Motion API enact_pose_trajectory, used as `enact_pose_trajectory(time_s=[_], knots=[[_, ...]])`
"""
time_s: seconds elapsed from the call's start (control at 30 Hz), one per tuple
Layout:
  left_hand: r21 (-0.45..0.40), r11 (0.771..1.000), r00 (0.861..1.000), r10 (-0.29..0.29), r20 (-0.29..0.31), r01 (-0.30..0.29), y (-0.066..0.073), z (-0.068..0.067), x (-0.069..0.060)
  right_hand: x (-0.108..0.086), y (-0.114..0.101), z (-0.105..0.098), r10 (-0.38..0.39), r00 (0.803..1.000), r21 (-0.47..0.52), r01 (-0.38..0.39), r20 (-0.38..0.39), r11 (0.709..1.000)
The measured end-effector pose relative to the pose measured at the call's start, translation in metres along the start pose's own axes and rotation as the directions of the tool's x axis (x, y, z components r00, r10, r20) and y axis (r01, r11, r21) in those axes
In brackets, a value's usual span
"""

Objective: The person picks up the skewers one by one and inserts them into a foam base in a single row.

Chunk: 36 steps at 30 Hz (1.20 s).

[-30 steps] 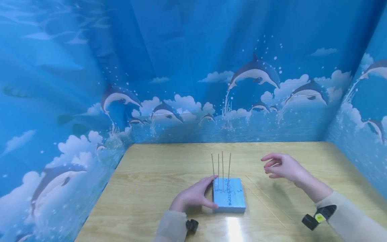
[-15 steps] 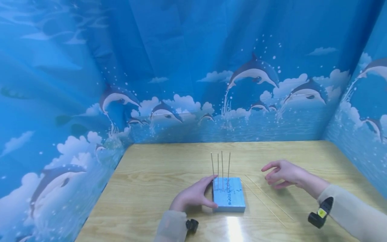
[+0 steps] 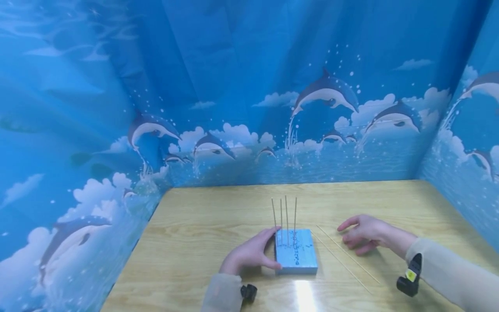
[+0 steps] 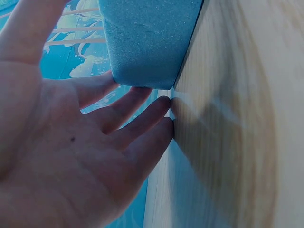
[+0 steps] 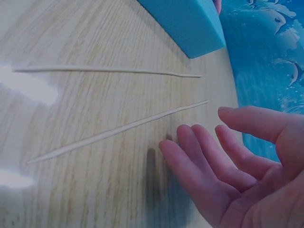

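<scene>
A light blue foam block (image 3: 306, 256) lies on the table, its top marked with dark specks. Several thin wooden sticks (image 3: 295, 214) stand up from its left and rear part, some slightly tilted. My left hand (image 3: 249, 253) holds the block by its left side, thumb at the front corner and index finger at the back corner. To the block's right, two more sticks lie flat: a nearer stick (image 5: 118, 129) and a farther stick (image 5: 109, 69) in the right wrist view. Just right of them hovers my right hand (image 3: 364, 236), fingers loosely bent, holding nothing and apart from both sticks.
The wood-grain table (image 3: 187, 242) reaches back to a blue curtain (image 3: 234, 86) printed with dolphins, which also closes off the left and right sides. A bright glare patch (image 3: 306, 297) shows on the table in front of the block.
My right hand has come down closer to the table beside the lying sticks. My left hand, the block and the sticks stay where they were.
</scene>
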<state>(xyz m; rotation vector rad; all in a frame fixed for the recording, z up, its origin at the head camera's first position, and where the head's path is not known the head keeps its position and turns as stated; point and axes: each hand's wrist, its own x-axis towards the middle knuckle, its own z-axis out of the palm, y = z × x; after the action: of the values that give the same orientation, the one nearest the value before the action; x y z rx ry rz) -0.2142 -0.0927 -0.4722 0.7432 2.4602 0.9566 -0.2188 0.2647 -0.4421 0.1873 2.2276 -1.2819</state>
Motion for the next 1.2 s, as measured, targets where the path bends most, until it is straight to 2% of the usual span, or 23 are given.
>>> enact_pose_trajectory(time_s=[0.2,0.5,0.8,1.0,1.2], knots=[[-0.014,1.0,1.0,-0.011,-0.003,0.011,0.0,0.001,0.001,0.006,0.004,0.002,0.032,0.999,-0.028,-0.031,0.003,0.999],[0.002,1.0,1.0,0.009,0.001,-0.009,0.001,0.0,0.002,0.007,0.003,0.005,0.047,0.999,-0.048,-0.047,-0.013,0.998],[-0.012,0.999,0.999,-0.037,0.01,0.037,0.001,0.0,0.001,0.01,0.003,0.022,0.069,0.99,-0.098,-0.082,-0.127,0.992],[-0.008,1.0,1.0,-0.03,-0.005,0.03,0.003,-0.001,-0.001,0.008,0.002,0.031,0.051,0.978,-0.136,-0.079,-0.202,0.987],[-0.007,1.0,1.0,-0.026,-0.002,0.026,0.003,-0.001,-0.001,0.006,0.002,0.033,0.03,0.976,-0.141,-0.062,-0.216,0.988]])
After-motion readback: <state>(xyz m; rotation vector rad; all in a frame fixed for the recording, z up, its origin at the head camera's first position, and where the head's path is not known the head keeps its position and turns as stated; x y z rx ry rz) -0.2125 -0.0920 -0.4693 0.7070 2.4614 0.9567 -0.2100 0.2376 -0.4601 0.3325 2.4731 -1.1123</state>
